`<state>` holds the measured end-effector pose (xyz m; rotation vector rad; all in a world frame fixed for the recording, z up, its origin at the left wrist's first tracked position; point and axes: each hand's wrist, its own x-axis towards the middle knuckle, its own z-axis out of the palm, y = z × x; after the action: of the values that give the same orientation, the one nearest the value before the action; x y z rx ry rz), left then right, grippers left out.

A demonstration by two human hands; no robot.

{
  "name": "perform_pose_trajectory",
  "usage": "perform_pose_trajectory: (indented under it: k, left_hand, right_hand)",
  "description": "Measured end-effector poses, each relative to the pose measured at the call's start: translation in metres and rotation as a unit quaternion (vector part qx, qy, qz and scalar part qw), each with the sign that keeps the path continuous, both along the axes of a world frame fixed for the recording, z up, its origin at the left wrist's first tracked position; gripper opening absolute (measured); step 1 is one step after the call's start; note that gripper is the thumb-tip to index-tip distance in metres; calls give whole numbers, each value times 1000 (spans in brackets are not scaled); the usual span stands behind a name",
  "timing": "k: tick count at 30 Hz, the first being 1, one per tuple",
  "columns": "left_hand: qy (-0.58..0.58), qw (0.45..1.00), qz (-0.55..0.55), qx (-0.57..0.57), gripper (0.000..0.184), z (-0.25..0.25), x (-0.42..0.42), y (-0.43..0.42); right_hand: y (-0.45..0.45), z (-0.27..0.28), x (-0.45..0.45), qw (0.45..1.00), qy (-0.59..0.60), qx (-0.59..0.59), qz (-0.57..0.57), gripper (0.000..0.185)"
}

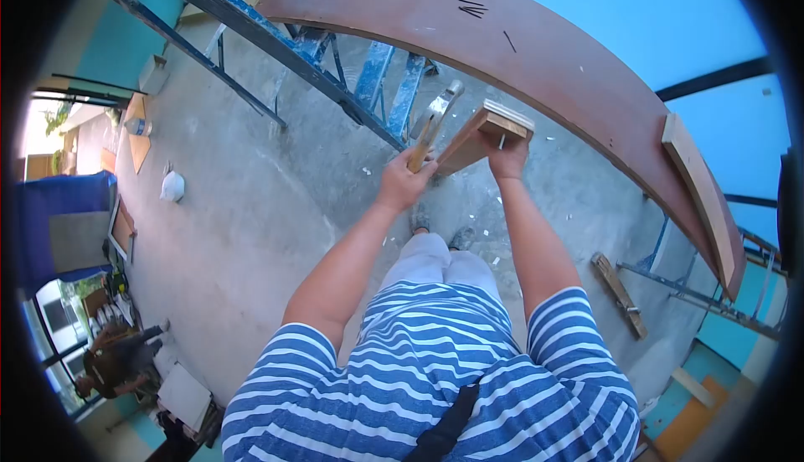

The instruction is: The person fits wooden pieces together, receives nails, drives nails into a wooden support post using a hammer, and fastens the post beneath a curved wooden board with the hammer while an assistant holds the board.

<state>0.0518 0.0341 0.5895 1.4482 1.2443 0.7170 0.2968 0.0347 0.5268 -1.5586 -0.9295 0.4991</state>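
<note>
A claw hammer [429, 127] is gripped by its wooden handle in my left hand [405, 180], its metal head pointing up and away from me. My right hand [507, 154] is closed around the end of a wooden piece [466, 140] made of layered boards. A small pale metallic item shows by the right fingers; I cannot make out what it is. The near end of the wooden piece lies close to my left fingers. Beyond both hands curves a large brown panel [536, 53] with dark marks on it.
A blue paint-stained ladder [285, 51] stands at the upper left. A wood strip [699, 185] rests against the panel. Wooden scrap [618, 294] and a white bag [172, 185] lie on the concrete floor [243, 211]. Another person [117, 363] is at the lower left.
</note>
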Motion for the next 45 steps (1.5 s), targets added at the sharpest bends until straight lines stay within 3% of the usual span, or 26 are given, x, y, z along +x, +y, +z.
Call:
perform_pose_trajectory:
  k: [1,2,5,6,9,15,18,21,23,25,29,31,32,33,35,36,37,39,40,42,43,44,45]
  left_hand:
    - [12,1000,6,-6,34,-5,-5,5]
    - [15,1000,18,-11,34,-9,-9,10]
    - [44,997,37,-44,35,-14,-25,4]
    - [63,996,39,-57,35,-14,-29,5]
    - [98,990,43,-91,36,-19,-34,3]
    - [85,995,1,-48,33,-7,-6,18]
    - [43,999,-31,3,32,-13,19,31]
    - [-29,997,-57,42,26,-19,52,41]
    - [-18,996,-82,34,26,-32,73,46]
    - [-78,986,-11,146,27,-36,92,46]
    - [-56,997,9,52,29,-46,126,44]
    - [-67,997,11,34,29,-54,132,46]
    - [-83,995,13,61,27,-56,137,46]
    - [-99,995,5,15,26,-47,140,49]
    - [-129,989,-6,-77,25,-28,140,53]
    - [-125,990,-10,-58,25,-27,141,55]
    - [-121,991,-2,-60,26,-33,142,57]
    - [-113,992,8,-63,28,-46,146,60]
    - [-161,985,16,-67,35,-35,146,59]
    - [-188,980,50,-52,41,-50,150,66]
    - [-201,976,69,-55,45,-64,153,59]
    - [-252,965,38,-66,44,-80,153,63]
    - [-257,963,48,-66,40,-80,154,59]
  right_hand:
    - [4,3,2,999,11,20,30,75]
    - [-2,7,7,1000,6,-15,12,61]
    - [-12,44,15,990,-40,-130,34,46]
    - [-10,34,18,997,13,-76,30,39]
    - [-4,11,34,997,23,-54,59,43]
    - [4,18,58,966,-195,-156,68,51]
    - [6,26,64,964,-195,-159,90,52]
    - [6,7,80,970,-96,-183,125,51]
    - [7,28,74,961,-117,-198,152,42]
    - [11,39,73,953,-92,-208,201,35]
    - [5,48,77,939,-143,-236,206,35]
    - [3,62,81,910,-177,-308,215,43]
    - [0,52,88,917,-157,-290,224,46]
    - [0,47,93,923,-137,-269,238,48]
    - [5,64,95,900,-128,-302,286,51]
    - [8,75,96,888,-123,-317,311,53]
    - [10,83,99,851,-194,-364,325,54]
    - [11,102,105,760,-328,-449,336,58]
    - [14,145,100,658,-418,-505,371,55]
    - [29,192,114,764,-418,-361,334,38]
    - [42,194,125,818,-452,-227,275,29]
    - [57,191,135,852,-471,-89,210,22]
    - [69,177,143,849,-476,-61,223,19]
